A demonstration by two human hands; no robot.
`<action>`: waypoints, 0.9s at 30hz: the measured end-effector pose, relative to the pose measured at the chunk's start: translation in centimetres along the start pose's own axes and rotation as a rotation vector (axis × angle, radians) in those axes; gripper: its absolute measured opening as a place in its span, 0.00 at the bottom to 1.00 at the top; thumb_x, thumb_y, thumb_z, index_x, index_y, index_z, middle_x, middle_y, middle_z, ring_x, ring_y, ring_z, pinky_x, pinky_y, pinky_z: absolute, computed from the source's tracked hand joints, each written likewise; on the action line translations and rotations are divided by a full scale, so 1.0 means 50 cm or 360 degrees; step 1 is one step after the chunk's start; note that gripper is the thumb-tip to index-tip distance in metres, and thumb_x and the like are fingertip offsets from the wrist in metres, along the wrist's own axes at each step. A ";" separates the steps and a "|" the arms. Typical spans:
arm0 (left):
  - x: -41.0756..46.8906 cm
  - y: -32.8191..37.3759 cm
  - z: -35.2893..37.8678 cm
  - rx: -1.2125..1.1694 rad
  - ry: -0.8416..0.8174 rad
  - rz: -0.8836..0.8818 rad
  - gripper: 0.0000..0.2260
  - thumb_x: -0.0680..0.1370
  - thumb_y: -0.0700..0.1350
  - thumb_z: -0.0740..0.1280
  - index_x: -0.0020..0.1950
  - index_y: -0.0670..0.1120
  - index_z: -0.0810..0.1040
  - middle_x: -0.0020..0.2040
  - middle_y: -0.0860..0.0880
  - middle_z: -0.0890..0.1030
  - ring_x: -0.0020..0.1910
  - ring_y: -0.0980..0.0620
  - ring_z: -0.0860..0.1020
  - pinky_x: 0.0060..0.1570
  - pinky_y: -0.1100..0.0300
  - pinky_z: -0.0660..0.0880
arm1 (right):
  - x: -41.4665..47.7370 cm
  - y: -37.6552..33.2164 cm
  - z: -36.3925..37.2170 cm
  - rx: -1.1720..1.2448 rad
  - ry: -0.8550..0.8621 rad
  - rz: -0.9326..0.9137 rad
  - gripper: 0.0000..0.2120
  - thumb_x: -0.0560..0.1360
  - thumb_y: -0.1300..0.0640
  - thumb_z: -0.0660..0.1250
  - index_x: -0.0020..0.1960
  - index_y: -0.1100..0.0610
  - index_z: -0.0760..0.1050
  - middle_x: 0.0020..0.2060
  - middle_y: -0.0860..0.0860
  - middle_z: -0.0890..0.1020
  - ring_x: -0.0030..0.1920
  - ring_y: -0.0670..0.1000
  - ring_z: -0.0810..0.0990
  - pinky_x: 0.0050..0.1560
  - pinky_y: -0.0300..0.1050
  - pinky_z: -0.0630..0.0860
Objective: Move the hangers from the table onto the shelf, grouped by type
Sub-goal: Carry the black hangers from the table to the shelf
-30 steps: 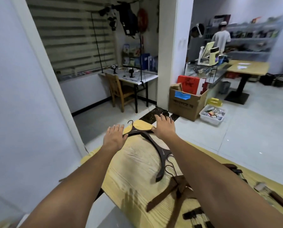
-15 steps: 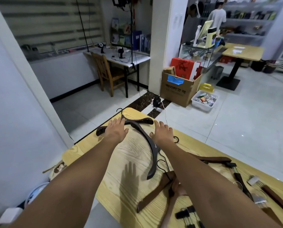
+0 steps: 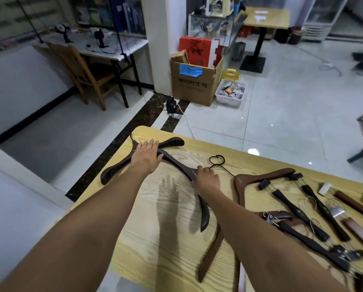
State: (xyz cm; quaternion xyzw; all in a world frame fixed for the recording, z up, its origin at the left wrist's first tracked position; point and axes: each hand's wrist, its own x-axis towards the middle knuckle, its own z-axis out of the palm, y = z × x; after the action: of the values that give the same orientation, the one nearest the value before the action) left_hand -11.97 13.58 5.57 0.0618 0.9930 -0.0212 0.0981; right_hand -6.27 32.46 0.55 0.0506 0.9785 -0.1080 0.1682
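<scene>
Two dark wooden hangers lie crossed at the far left corner of the light wood table [image 3: 172, 245]. My left hand [image 3: 147, 153] rests flat, fingers straight, on the far dark hanger [image 3: 113, 171] near where the two cross. My right hand [image 3: 207, 179] curls its fingers over the middle of the near dark hanger [image 3: 203, 211]. A brown wooden hanger [image 3: 262, 175] with a black wire hook [image 3: 217, 160] lies just right of that hand. Several dark clip hangers [image 3: 292, 205] are spread further right. No shelf is in view.
The table's left edge and far corner drop to a tiled floor. Beyond stand a cardboard box [image 3: 195, 85], a white plastic bin [image 3: 231, 93], a wooden chair [image 3: 81, 68] at a desk [image 3: 117, 49], and a white pillar [image 3: 161, 39].
The view has tipped down toward the table. My right hand drew back from the far end to the near hanger's middle. My left hand shifted onto the crossing of the dark hangers.
</scene>
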 end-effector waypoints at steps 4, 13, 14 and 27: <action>0.043 -0.041 0.037 0.0028 -0.0051 0.0099 0.27 0.83 0.54 0.50 0.78 0.44 0.48 0.78 0.46 0.51 0.77 0.48 0.51 0.76 0.53 0.46 | 0.021 -0.014 0.054 0.0000 -0.0136 0.0198 0.26 0.80 0.51 0.59 0.73 0.60 0.58 0.70 0.59 0.67 0.70 0.59 0.66 0.67 0.50 0.64; 0.100 -0.107 0.099 0.0004 -0.0157 0.0177 0.26 0.83 0.54 0.48 0.78 0.45 0.47 0.79 0.47 0.48 0.78 0.48 0.48 0.77 0.53 0.44 | 0.058 -0.014 0.128 -0.0165 -0.0313 0.0412 0.25 0.79 0.59 0.54 0.75 0.64 0.55 0.69 0.59 0.69 0.71 0.59 0.63 0.67 0.48 0.62; 0.106 -0.113 0.103 -0.0010 -0.0153 0.0183 0.26 0.83 0.53 0.48 0.78 0.45 0.47 0.79 0.47 0.47 0.78 0.48 0.47 0.77 0.53 0.44 | 0.062 -0.013 0.131 -0.0209 -0.0298 0.0414 0.24 0.79 0.60 0.55 0.74 0.64 0.56 0.69 0.58 0.70 0.70 0.59 0.63 0.67 0.47 0.62; 0.139 -0.167 0.087 -0.0095 0.0001 0.0256 0.24 0.83 0.51 0.49 0.78 0.45 0.50 0.79 0.47 0.49 0.77 0.48 0.49 0.76 0.54 0.45 | 0.048 -0.031 0.111 -0.0001 -0.0231 0.0471 0.18 0.74 0.64 0.66 0.63 0.61 0.68 0.60 0.57 0.76 0.62 0.59 0.76 0.54 0.48 0.73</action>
State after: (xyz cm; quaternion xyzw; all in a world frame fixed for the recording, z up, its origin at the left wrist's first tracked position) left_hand -18.95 5.90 0.20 0.1384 0.9851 0.0164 0.1011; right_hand -6.97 29.83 -5.06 0.1862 0.9457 -0.0852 0.2526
